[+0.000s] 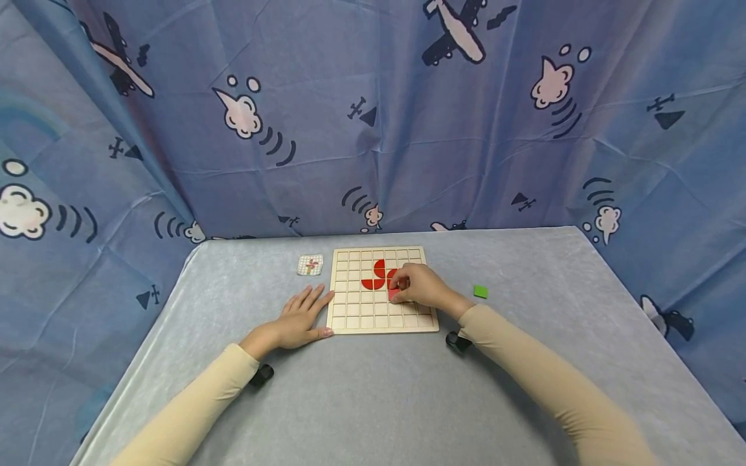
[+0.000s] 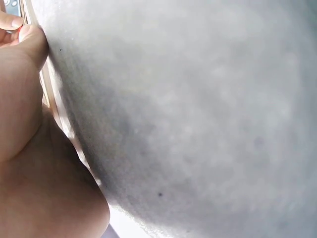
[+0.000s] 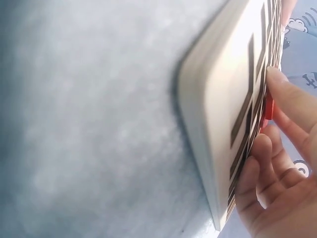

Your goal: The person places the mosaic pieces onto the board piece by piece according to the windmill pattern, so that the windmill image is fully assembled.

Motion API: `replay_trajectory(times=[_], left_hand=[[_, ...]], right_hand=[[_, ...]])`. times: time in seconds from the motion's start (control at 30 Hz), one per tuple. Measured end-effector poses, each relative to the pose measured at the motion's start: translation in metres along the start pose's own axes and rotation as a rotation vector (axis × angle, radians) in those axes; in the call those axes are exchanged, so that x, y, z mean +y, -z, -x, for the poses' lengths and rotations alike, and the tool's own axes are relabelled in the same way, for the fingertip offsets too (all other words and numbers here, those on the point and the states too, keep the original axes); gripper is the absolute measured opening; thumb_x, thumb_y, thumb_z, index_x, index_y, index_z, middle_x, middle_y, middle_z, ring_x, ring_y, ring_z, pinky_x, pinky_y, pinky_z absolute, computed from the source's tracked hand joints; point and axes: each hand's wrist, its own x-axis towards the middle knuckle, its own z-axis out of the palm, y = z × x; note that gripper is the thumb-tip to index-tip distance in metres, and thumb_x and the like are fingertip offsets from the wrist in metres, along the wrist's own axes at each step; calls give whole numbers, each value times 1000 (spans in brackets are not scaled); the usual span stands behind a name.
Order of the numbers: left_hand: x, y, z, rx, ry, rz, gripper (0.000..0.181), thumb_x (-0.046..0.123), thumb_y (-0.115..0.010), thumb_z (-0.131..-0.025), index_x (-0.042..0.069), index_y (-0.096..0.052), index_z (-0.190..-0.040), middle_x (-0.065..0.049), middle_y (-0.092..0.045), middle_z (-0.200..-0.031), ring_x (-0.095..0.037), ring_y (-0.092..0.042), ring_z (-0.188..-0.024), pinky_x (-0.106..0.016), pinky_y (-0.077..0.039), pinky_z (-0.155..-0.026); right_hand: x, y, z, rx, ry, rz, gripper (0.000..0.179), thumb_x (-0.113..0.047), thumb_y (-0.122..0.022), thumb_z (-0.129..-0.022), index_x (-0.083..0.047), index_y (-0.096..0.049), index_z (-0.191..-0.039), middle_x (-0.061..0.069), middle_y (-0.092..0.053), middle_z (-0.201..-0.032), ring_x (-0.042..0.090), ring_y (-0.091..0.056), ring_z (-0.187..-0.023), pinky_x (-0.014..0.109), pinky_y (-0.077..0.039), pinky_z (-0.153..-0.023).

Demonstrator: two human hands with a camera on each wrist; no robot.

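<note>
A wooden grid board (image 1: pixel 355 317) lies on the table, with red shaped pieces (image 1: pixel 373 283) set in its middle cells. Over the board's right half, my right hand (image 1: pixel 424 285) pinches a red tile (image 1: pixel 394 294) at the board's surface. The right wrist view shows the red tile (image 3: pixel 269 107) edge-on by the thumb, partly hidden by fingers. My left hand (image 1: pixel 299 321) lies flat with fingers spread, its thumb and fingertips at the board's left edge. In the left wrist view the left hand (image 2: pixel 29 99) shows only in part.
A small pattern card (image 1: pixel 310 265) lies left of the board's top corner. To the right of the board is a green square tile (image 1: pixel 480 291). A grey cloth covers the table (image 1: pixel 373 401), and a blue printed curtain (image 1: pixel 326 116) hangs behind and at the sides.
</note>
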Motion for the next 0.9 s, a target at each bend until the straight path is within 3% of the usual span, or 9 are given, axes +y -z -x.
replay_trajectory(times=[0.9], left_hand=[[0, 1, 0, 5, -9, -11, 81, 48, -52, -100, 14, -10, -161, -18, 0, -168, -45, 0, -154, -66, -7, -120]], right_hand=[[2, 1, 1, -10, 13, -67, 16, -18, -85, -77, -14, -76, -88, 1, -62, -78, 13, -52, -75, 28, -44, -74]])
